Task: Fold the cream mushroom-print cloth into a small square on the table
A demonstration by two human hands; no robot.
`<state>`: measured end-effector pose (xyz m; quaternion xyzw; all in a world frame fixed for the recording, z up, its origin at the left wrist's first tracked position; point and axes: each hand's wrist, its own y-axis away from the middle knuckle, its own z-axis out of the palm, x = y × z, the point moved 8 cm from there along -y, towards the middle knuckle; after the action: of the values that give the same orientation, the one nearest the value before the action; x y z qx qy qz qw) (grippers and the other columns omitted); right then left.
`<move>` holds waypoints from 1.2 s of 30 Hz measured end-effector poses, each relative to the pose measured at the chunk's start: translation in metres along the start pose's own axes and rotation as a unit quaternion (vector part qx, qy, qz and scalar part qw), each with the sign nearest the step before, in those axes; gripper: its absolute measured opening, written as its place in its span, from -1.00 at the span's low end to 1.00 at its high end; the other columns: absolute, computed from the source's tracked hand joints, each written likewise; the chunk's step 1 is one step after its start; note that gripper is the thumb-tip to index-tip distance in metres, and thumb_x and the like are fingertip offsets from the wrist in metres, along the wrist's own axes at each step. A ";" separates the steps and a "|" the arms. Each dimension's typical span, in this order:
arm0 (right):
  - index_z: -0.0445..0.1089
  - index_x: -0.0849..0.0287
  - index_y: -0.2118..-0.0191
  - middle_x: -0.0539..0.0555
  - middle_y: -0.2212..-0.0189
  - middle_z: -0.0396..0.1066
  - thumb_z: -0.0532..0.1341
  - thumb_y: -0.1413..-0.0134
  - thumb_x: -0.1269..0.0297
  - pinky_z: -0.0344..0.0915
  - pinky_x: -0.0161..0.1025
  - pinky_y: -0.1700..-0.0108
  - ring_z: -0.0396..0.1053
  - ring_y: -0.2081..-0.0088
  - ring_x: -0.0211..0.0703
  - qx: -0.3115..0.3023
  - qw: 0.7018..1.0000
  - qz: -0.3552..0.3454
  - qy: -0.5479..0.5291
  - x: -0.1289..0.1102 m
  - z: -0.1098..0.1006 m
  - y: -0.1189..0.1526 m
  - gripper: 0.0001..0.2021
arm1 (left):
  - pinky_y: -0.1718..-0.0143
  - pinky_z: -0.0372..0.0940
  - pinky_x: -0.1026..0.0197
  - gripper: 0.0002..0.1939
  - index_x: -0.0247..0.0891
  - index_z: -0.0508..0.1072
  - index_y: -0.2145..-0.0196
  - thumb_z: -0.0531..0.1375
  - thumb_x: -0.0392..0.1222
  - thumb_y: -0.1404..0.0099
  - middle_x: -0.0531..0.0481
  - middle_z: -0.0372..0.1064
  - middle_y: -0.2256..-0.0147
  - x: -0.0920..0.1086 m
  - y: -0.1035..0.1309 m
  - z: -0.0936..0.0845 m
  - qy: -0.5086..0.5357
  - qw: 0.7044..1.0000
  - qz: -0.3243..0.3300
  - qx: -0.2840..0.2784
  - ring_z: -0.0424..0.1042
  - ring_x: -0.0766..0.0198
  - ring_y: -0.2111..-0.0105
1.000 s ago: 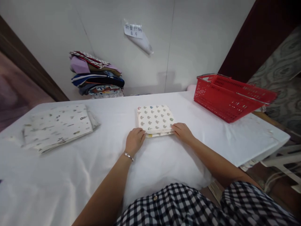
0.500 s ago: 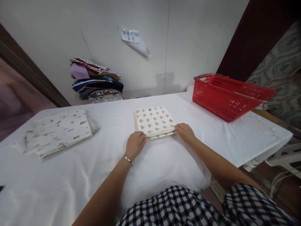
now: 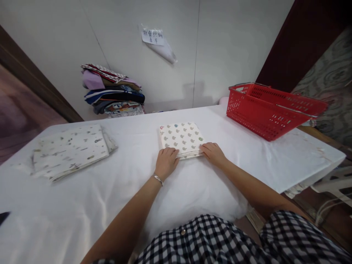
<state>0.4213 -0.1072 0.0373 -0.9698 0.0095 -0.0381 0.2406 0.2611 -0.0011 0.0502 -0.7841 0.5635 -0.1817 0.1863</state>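
Note:
A folded white cloth (image 3: 182, 137) with grey printed shapes and a few coloured motifs lies flat on the white-covered table in front of me. My left hand (image 3: 167, 161) is at its near left corner, fingers bent over the top of the edge. At the near right corner my right hand (image 3: 213, 153) holds the edge between its fingers. Both thumbs are mostly hidden. Several layers show along the near edge between my hands. To the left rests another folded white cloth (image 3: 70, 150) with a scattered print, apart from my hands.
A red plastic basket (image 3: 255, 112) with metal handles stands at the table's back right. Behind the table at left is a stack of folded fabrics (image 3: 114, 91). A paper sign (image 3: 152, 36) hangs on the wall. A white chair (image 3: 334, 187) is at the right, beside the table (image 3: 132, 205).
My left hand has moved right and slightly forward, its fingers now further over the cloth's near edge. My right hand has shifted slightly left. The layers at the near edge lie closer together.

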 end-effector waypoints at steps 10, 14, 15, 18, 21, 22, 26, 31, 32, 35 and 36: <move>0.38 0.19 0.16 0.13 0.19 0.41 0.01 -0.21 0.41 0.09 -0.21 0.20 0.26 0.17 -0.11 0.014 0.999 -0.036 -0.029 0.001 -0.002 0.011 -0.78 | 0.23 0.12 0.10 -0.82 -0.21 0.41 0.24 0.01 -0.27 -0.29 -0.07 0.36 0.29 0.012 0.005 0.012 0.007 0.999 0.038 -0.016 0.28 0.17 0.25; 0.39 0.16 0.15 0.12 0.20 0.40 -0.01 -0.22 0.38 0.11 -0.19 0.19 0.26 0.17 -0.10 0.013 0.999 -0.014 -0.031 -0.001 -0.002 0.013 -0.76 | 0.22 0.13 0.09 -0.80 -0.20 0.41 0.22 0.00 -0.27 -0.30 -0.08 0.37 0.27 0.011 0.008 0.015 0.006 0.999 0.029 -0.026 0.28 0.17 0.23; 0.38 0.15 0.14 0.12 0.20 0.39 -0.02 -0.23 0.38 0.12 -0.18 0.18 0.26 0.17 -0.10 0.011 0.999 -0.012 -0.034 -0.001 -0.002 0.014 -0.75 | 0.21 0.14 0.09 -0.80 -0.19 0.41 0.20 0.01 -0.27 -0.30 -0.09 0.37 0.26 0.011 0.008 0.016 0.008 0.999 0.028 -0.031 0.28 0.16 0.23; 0.34 0.17 0.07 0.16 0.15 0.36 0.00 -0.22 0.35 0.14 -0.15 0.14 0.25 0.13 -0.08 -0.001 0.999 -0.020 -0.046 -0.005 -0.003 0.017 -0.75 | 0.18 0.15 0.06 -0.78 -0.19 0.38 0.13 0.06 -0.19 -0.28 -0.11 0.35 0.20 0.012 0.010 0.015 0.018 0.998 0.032 -0.043 0.28 0.13 0.19; 0.29 0.17 0.00 0.20 0.07 0.31 0.05 -0.19 0.31 0.14 -0.10 0.09 0.22 0.05 -0.04 -0.011 0.999 -0.029 -0.045 -0.006 -0.002 0.020 -0.72 | 0.15 0.15 0.04 -0.73 -0.19 0.34 0.07 0.08 -0.20 -0.26 -0.13 0.33 0.15 0.011 0.012 0.015 0.025 0.998 0.028 -0.046 0.27 0.11 0.16; 0.28 0.17 -0.01 0.20 0.05 0.30 0.06 -0.19 0.30 0.14 -0.09 0.08 0.21 0.04 -0.03 -0.012 0.999 -0.028 -0.041 -0.005 -0.002 0.021 -0.71 | 0.15 0.15 0.04 -0.72 -0.18 0.34 0.06 0.08 -0.23 -0.26 -0.13 0.33 0.15 0.010 0.012 0.015 0.023 0.998 0.022 -0.046 0.27 0.11 0.15; 0.28 0.13 -0.03 0.19 0.05 0.31 0.04 -0.19 0.36 0.16 -0.11 0.11 0.22 0.03 -0.03 -0.002 1.000 -0.009 -0.020 0.005 0.001 0.022 -0.71 | 0.15 0.15 0.02 -0.71 -0.17 0.36 0.08 0.06 -0.32 -0.23 -0.13 0.33 0.16 0.006 0.010 0.012 0.014 0.999 0.006 -0.039 0.27 0.10 0.15; 0.32 0.13 0.00 0.13 0.09 0.37 -0.01 -0.22 0.41 0.18 -0.17 0.17 0.24 0.07 -0.07 0.028 1.000 -0.006 -0.002 0.017 -0.004 0.018 -0.70 | 0.16 0.16 0.04 -0.72 -0.17 0.39 0.10 0.05 -0.33 -0.25 -0.11 0.36 0.19 0.003 0.007 0.006 0.002 1.000 0.008 -0.015 0.29 0.12 0.17; 0.33 0.13 0.01 0.13 0.10 0.37 -0.02 -0.22 0.41 0.18 -0.17 0.17 0.25 0.08 -0.07 0.034 0.999 -0.003 0.000 0.019 -0.005 0.018 -0.71 | 0.17 0.16 0.04 -0.72 -0.16 0.40 0.10 0.04 -0.33 -0.26 -0.11 0.37 0.20 0.003 0.007 0.006 0.001 1.000 0.011 -0.012 0.30 0.13 0.18; 0.37 0.15 0.05 0.12 0.12 0.39 -0.02 -0.23 0.39 0.20 -0.18 0.17 0.27 0.10 -0.07 0.032 0.999 -0.009 -0.003 0.020 -0.004 0.019 -0.72 | 0.21 0.17 0.05 -0.72 -0.17 0.41 0.13 0.01 -0.34 -0.27 -0.12 0.38 0.22 0.005 0.007 0.013 -0.004 0.999 0.027 -0.025 0.31 0.13 0.21; 0.38 0.15 0.06 0.13 0.12 0.39 -0.01 -0.22 0.39 0.21 -0.18 0.17 0.27 0.11 -0.07 0.027 1.000 -0.014 -0.006 0.018 -0.002 0.020 -0.73 | 0.22 0.17 0.05 -0.73 -0.17 0.41 0.13 0.01 -0.34 -0.28 -0.12 0.39 0.23 0.006 0.008 0.016 -0.006 0.999 0.031 -0.031 0.32 0.14 0.22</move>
<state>0.4395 -0.1269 0.0311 -0.9632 -0.0070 -0.0358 0.2664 0.2644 -0.0075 0.0330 -0.7727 0.5917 -0.1536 0.1709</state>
